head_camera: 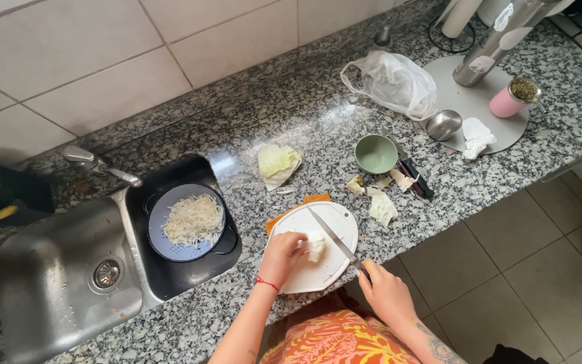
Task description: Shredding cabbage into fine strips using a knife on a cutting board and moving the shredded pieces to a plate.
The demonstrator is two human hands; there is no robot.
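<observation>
- Now the left hand [282,255] presses down on a small pale piece of cabbage [315,245], fingers closed over it, on the round white cutting board [335,219] at the front edge of the granite tabletop [291,114].
- Its partner, the right hand [386,291], is wrapped tight around the handle of a long knife [331,234]; the blade lies flat across the board, just beside the piece, and is not cutting into it.
- Much seems done already, I judge: a dark colander [186,222] standing in the sink [55,283] on the left holds a good heap of fine white shreds.
- What remains looks little: only this last lump on the board is not shredded.
- Behind the board lie loose outer leaves [277,164] and several scraps [380,202], apparently set aside, near a green bowl [376,154].
- Farther back there are a clear plastic bag [392,82] and a pink cup [514,98].
</observation>
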